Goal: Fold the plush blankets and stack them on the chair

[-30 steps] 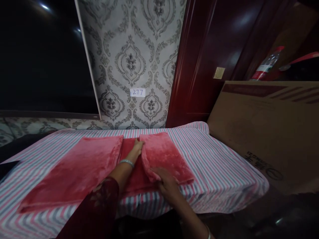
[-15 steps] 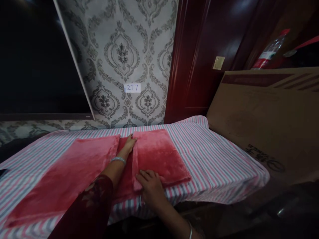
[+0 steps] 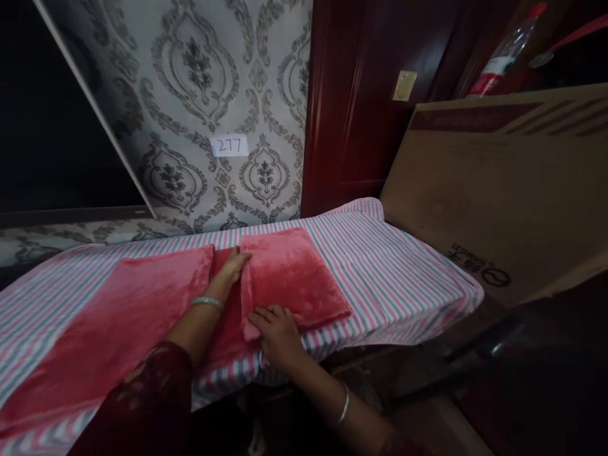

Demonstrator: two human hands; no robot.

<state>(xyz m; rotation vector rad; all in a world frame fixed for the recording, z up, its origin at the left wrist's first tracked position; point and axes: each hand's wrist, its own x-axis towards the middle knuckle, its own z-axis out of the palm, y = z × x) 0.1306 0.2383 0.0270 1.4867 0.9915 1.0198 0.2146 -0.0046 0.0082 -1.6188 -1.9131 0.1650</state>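
A pink plush cloth (image 3: pixel 118 310) lies on the striped table cover (image 3: pixel 394 278), with both its ends folded inward. My left hand (image 3: pixel 231 268) rests at the far end of the right flap's (image 3: pixel 289 278) inner edge, fingers together against the fold. My right hand (image 3: pixel 278 330) lies on the near corner of that same flap, fingers spread flat on the cloth. A bangle sits on each wrist.
A large cardboard sheet (image 3: pixel 498 190) leans at the right of the table. Behind are patterned wallpaper with a label reading 277 (image 3: pixel 230 145), a dark red door (image 3: pixel 361 107) and a plastic bottle (image 3: pixel 498 54). A dark screen (image 3: pixel 52 145) stands at left.
The right flap has been laid down flat; my right hand moved from gripping its lifted edge to resting on it. The view shifted right and down.
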